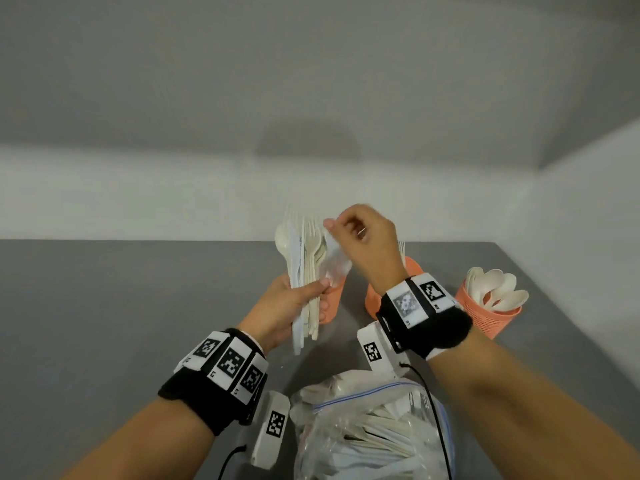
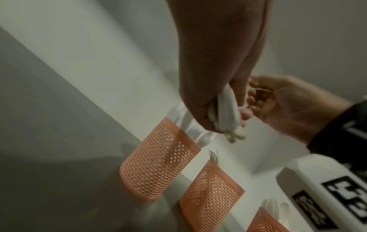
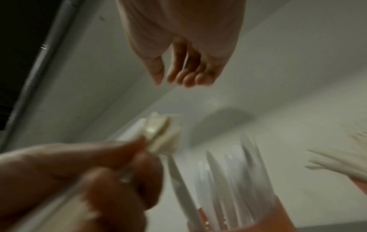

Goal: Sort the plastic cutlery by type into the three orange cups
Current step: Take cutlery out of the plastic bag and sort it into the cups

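Currently the left hand (image 1: 280, 306) grips a mixed bundle of white plastic cutlery (image 1: 304, 268) by the handles, thumb curled across the front and fingers wrapped behind, with spoon bowls, fork tines and a knife blade fanned upward toward 12 o'clock. In the left wrist view the handle ends of that bundle protrude below the closed fist. The right hand (image 1: 367, 237) is raised at the bundle's 3 o'clock, fingers curled; thumb and forefinger appear to pinch a blurred translucent piece (image 1: 334, 261) at the bundle's right edge, but the frames do not show whether it is a utensil or a wrapper. In the right wrist view the right fingertips (image 3: 190, 78) are bunched together and the pinched item cannot be made out. Three orange cups stand in a row on the grey table (image 1: 121, 306). The left cup (image 1: 334, 299) sits just behind the left hand, and the right wrist view shows knife blades standing in it. The middle cup (image 1: 375, 299) is largely hidden by the right wrist, with fork tines visible above it. The right cup (image 1: 485, 313), at 3 o'clock, holds spoons (image 1: 495, 287). At 6 o'clock, between the forearms, lies a clear zip bag (image 1: 370, 427) containing more white cutlery.
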`<move>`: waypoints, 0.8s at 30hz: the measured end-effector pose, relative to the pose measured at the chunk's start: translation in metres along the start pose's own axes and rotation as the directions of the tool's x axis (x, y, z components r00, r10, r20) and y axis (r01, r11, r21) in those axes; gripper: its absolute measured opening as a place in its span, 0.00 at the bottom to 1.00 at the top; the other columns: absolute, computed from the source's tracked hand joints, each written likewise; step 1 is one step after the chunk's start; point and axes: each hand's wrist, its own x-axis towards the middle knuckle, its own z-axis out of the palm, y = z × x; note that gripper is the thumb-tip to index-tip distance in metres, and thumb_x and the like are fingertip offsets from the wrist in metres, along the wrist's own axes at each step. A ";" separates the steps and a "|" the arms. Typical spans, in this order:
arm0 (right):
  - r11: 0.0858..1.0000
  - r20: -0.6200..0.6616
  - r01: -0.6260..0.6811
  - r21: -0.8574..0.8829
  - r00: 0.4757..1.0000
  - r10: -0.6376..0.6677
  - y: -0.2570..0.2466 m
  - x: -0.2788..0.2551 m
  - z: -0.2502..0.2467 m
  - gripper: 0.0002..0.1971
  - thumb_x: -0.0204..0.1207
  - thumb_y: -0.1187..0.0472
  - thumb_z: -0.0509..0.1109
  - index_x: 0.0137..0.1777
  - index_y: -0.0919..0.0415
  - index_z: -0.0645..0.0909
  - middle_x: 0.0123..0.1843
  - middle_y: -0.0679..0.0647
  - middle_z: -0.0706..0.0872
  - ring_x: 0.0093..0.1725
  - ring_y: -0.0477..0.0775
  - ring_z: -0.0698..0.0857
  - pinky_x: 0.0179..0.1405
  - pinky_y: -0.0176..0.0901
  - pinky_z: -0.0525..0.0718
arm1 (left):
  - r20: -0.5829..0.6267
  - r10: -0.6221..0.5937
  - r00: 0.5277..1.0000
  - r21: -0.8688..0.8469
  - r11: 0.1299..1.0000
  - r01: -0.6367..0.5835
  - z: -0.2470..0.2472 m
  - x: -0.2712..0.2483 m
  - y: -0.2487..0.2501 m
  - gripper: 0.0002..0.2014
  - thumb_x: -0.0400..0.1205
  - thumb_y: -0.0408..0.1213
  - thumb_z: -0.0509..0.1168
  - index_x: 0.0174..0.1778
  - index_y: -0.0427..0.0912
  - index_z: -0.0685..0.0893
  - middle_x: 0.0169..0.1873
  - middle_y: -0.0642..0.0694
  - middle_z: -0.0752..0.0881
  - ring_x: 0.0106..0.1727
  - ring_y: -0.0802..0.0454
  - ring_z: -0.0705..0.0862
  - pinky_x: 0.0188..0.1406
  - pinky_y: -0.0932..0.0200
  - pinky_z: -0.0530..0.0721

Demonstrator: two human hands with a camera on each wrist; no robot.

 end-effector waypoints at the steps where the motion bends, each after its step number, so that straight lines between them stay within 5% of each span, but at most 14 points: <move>1: 0.998 0.122 -0.048 -0.042 0.991 0.053 -0.006 -0.007 0.001 0.12 0.68 0.56 0.78 0.36 0.63 0.81 0.30 0.49 0.78 0.31 0.44 0.74 0.32 0.25 0.73 | -0.007 0.031 0.999 0.028 0.999 -0.031 0.004 0.000 -0.001 0.05 0.81 0.25 0.61 0.40 0.35 0.79 0.20 0.42 0.76 0.19 0.54 0.75 0.21 0.62 0.76; 4: 0.958 0.271 -0.156 -0.240 0.937 0.220 -0.007 -0.024 0.005 0.18 0.64 0.49 0.80 0.41 0.61 0.80 0.28 0.45 0.75 0.29 0.42 0.74 0.31 0.32 0.73 | 0.012 0.107 0.994 0.154 0.982 -0.108 0.013 0.000 -0.004 0.07 0.80 0.21 0.61 0.50 0.36 0.79 0.28 0.37 0.76 0.25 0.47 0.74 0.25 0.56 0.74; 8: 0.943 0.276 -0.320 -0.090 0.902 0.332 -0.003 -0.026 -0.006 0.09 0.73 0.58 0.72 0.43 0.64 0.79 0.28 0.51 0.79 0.24 0.46 0.78 0.28 0.38 0.79 | 0.027 0.089 0.996 0.134 0.987 -0.092 0.017 -0.004 -0.006 0.15 0.81 0.28 0.62 0.64 0.39 0.73 0.26 0.44 0.78 0.25 0.54 0.75 0.26 0.59 0.74; 13: 0.871 0.326 -0.471 0.138 0.852 0.409 -0.003 -0.030 -0.016 0.05 0.77 0.65 0.66 0.39 0.62 0.76 0.27 0.56 0.79 0.20 0.48 0.77 0.20 0.35 0.77 | 0.018 0.100 0.995 0.072 0.992 -0.101 0.025 -0.006 -0.007 0.15 0.85 0.44 0.55 0.60 0.38 0.75 0.34 0.45 0.80 0.28 0.54 0.75 0.26 0.60 0.77; 19: 0.817 0.348 -0.521 0.247 0.835 0.427 0.004 -0.036 -0.014 0.11 0.78 0.59 0.67 0.48 0.69 0.80 0.29 0.56 0.79 0.24 0.50 0.76 0.21 0.35 0.77 | -0.021 0.144 0.989 0.049 0.989 -0.142 0.028 -0.006 -0.006 0.15 0.83 0.35 0.60 0.66 0.37 0.73 0.36 0.45 0.84 0.32 0.57 0.85 0.31 0.66 0.83; 24: 0.821 0.370 -0.529 0.217 0.823 0.432 0.008 -0.036 -0.014 0.09 0.80 0.64 0.65 0.54 0.69 0.82 0.37 0.57 0.85 0.27 0.47 0.81 0.21 0.33 0.76 | 0.013 0.125 0.992 0.004 0.992 -0.125 0.027 -0.007 -0.008 0.10 0.80 0.28 0.64 0.56 0.40 0.81 0.40 0.39 0.85 0.41 0.49 0.84 0.40 0.63 0.87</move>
